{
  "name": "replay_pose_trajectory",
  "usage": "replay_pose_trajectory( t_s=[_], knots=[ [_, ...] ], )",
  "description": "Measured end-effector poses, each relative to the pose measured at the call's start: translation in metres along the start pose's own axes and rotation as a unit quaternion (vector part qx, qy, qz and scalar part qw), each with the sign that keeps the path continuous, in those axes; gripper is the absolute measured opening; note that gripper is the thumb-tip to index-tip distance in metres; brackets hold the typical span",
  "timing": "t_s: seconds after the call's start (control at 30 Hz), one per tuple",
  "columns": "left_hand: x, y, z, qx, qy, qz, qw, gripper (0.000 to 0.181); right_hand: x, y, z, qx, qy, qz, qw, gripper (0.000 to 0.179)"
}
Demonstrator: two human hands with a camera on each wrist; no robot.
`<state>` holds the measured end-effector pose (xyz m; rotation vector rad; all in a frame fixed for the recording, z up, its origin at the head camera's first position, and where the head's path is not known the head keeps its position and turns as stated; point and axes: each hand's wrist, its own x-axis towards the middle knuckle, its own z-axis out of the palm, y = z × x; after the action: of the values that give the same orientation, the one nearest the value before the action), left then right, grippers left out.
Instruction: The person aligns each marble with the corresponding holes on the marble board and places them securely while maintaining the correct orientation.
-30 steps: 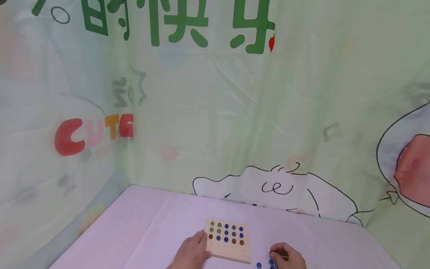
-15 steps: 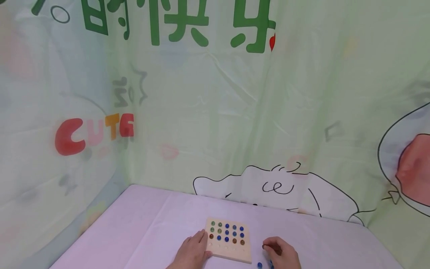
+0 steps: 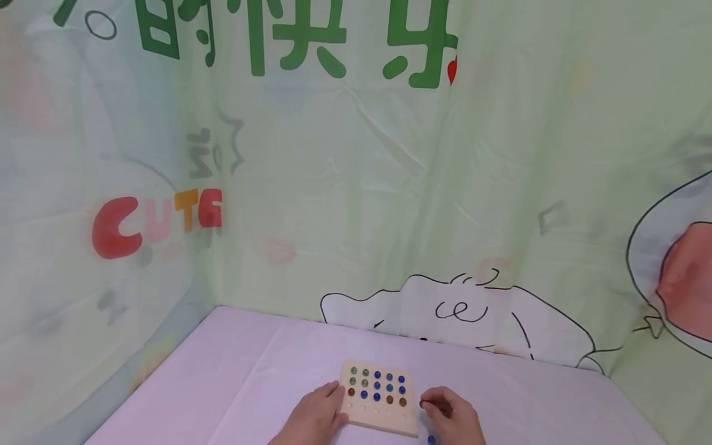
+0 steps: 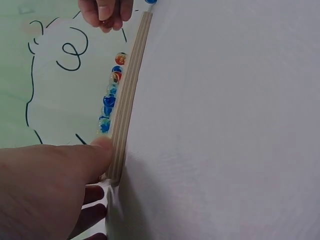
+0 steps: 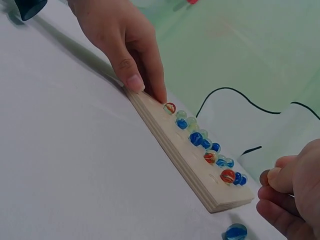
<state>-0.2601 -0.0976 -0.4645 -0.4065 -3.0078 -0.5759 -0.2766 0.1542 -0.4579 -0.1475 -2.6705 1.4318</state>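
Note:
A square wooden board (image 3: 384,421) lies on the table with rows of green, blue and reddish-brown glass marbles in its dimples; the nearest row of dimples is bare. My left hand (image 3: 315,413) holds the board at its left side, thumb by the near corner and fingers along the edge. Just beyond the right edge, my right hand (image 3: 453,415) pinches a reddish-brown marble (image 5: 264,177) between thumb and fingertips, above the table. A blue marble (image 5: 236,231) lies on the cloth beside the board's near right corner, below the right hand.
A pale lavender cloth (image 3: 245,371) covers the table. Printed fabric curtains (image 3: 311,185) stand close behind and at the left. A dark rounded object (image 5: 30,7) shows at the top left of the right wrist view.
My right hand has moved left from the loose blue marbles to the board's right edge, carrying the reddish-brown marble. My left hand stays on the board.

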Motion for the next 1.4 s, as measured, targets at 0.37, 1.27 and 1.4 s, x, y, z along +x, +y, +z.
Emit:
replay_pose_trajectory(
  t_s=[0.37, 1.27, 1.4],
  knots=[
    [0.002, -0.003, 0.001, 0.033, 0.017, 0.014, 0.9992, 0.052, -0.001, -0.015, 0.021, 0.027, -0.013, -0.035, 0.9989, 0.011],
    [0.007, 0.0, 0.002, 0.05, 0.007, -0.009, 0.9987, 0.049, -0.009, -0.041, 0.06, 0.067, -0.1, -0.089, 0.9888, 0.012],
    [0.007, 0.0, 0.002, 0.052, 0.012, -0.005, 0.9985, 0.05, -0.009, -0.043, 0.068, 0.075, -0.111, -0.078, 0.9879, 0.013]
  ],
)
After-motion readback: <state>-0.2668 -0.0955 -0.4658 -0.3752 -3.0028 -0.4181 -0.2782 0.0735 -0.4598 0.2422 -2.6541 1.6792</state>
